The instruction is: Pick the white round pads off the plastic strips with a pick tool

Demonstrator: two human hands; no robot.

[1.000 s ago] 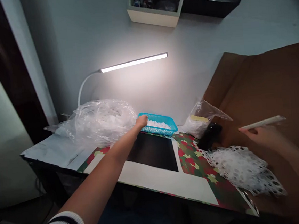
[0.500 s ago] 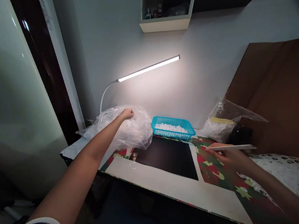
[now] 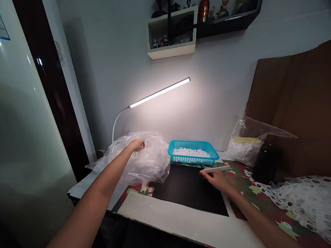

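Observation:
My left hand (image 3: 136, 145) reaches far out to the big crumpled clear plastic bag (image 3: 145, 158) at the back left of the table, its fingers closed on the bag's top. My right hand (image 3: 216, 179) hovers over the right edge of the black sheet (image 3: 185, 186), pinching a thin white stick (image 3: 216, 169) that lies level and points right. Just beyond it stands a blue basket (image 3: 192, 156) with small white pieces inside.
A lit white bar lamp (image 3: 159, 92) arches over the table. A clear bag of white material (image 3: 247, 145), a dark object (image 3: 266, 163) and brown cardboard (image 3: 306, 115) stand at the right. White perforated mesh (image 3: 311, 202) lies at the front right. A wall shelf (image 3: 172, 34) hangs above.
My left hand went from the blue basket leftward onto the clear plastic bag. My right hand carried the white stick left, from beside the cardboard to above the black sheet.

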